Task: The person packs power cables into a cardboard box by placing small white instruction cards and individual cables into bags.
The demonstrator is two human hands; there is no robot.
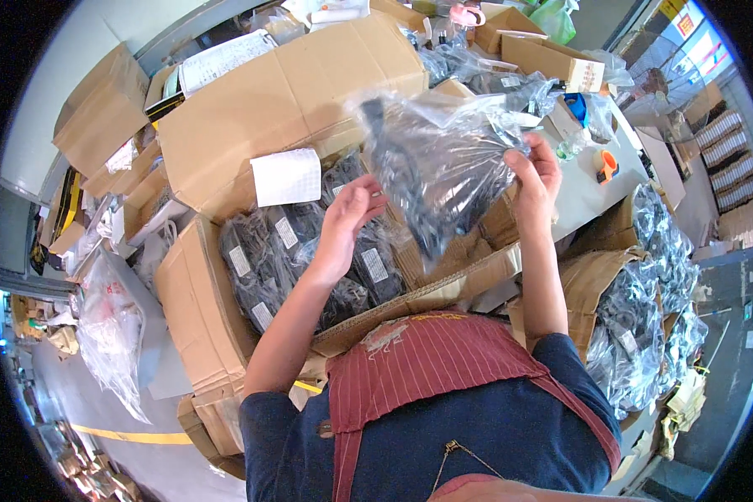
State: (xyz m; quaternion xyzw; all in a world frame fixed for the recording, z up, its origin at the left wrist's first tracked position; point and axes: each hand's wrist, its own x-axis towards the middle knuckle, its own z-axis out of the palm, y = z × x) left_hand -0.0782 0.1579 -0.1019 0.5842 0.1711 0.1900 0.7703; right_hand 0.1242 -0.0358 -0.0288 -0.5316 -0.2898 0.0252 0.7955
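Observation:
A clear plastic bag with black contents hangs over the large open cardboard box. My right hand is closed on the bag's upper right edge, thumb against fingers. Left of the bag, above the packed goods, my left hand is open, its fingers stretched toward the bag and nothing visible in them. Below, several black items in clear bags with white labels fill the left part of the box. A sheet of white paper lies at the box's far side.
To my right stands another cardboard box heaped with bagged black items. An orange tape dispenser sits on the grey table. A clear plastic bag hangs at the left, and boxes and bags crowd the far side.

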